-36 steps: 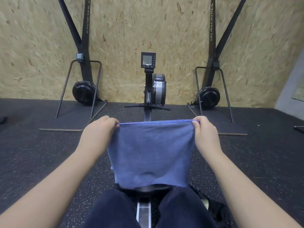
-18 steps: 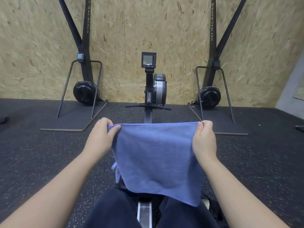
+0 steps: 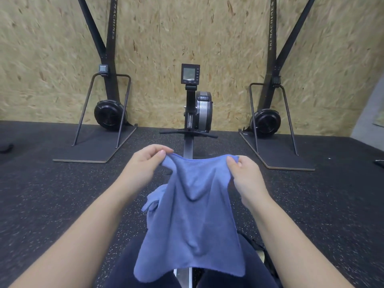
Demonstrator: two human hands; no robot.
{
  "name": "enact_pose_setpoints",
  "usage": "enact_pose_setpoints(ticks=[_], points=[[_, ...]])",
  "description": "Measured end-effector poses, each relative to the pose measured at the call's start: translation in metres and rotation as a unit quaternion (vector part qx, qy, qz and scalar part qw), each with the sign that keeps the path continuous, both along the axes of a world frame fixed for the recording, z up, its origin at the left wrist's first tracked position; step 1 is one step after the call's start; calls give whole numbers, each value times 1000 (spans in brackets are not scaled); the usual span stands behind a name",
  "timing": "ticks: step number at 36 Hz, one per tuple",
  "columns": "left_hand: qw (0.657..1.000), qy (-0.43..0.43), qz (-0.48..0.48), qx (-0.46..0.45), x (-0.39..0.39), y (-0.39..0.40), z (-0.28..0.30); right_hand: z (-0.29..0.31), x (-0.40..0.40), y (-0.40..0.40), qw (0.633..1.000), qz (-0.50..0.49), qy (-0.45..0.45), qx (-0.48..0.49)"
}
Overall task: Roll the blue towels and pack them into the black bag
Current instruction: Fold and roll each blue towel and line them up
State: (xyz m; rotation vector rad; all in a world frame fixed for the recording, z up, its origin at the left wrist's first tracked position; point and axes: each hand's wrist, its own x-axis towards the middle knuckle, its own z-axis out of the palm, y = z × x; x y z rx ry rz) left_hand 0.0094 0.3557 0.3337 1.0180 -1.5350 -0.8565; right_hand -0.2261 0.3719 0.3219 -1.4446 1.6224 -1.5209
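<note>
Over dark speckled floor [image 3: 62, 204] — blue towel [image 3: 193, 221], slack, creased, both hands pinching its top corners.

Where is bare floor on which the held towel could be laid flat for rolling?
Bare floor lies left of the left hand, before the left ski machine, and right of the right hand. The middle is crowded: blue towel, rower rail, legs.

The rowing machine's rail [image 3: 188, 147] is covered by the blue towel [image 3: 193, 221] — its seat hidden. Both ski machines [image 3: 110, 48] are cut off at the top edge; the monitor [image 3: 190, 73] readout is illegible.
</note>
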Motion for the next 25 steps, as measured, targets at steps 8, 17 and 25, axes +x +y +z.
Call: enact_pose_setpoints(ticks=[8,17,25], points=[[991,-99,-91,-19,-15,16,9,19,17,13,995,88,11,-37],[977,-181,-62,-95,-38,25,9,27,37,33,983,104,151,-30],[937,-247,36,-243,-38,26,6,26,40,40,974,152,170,-19]])
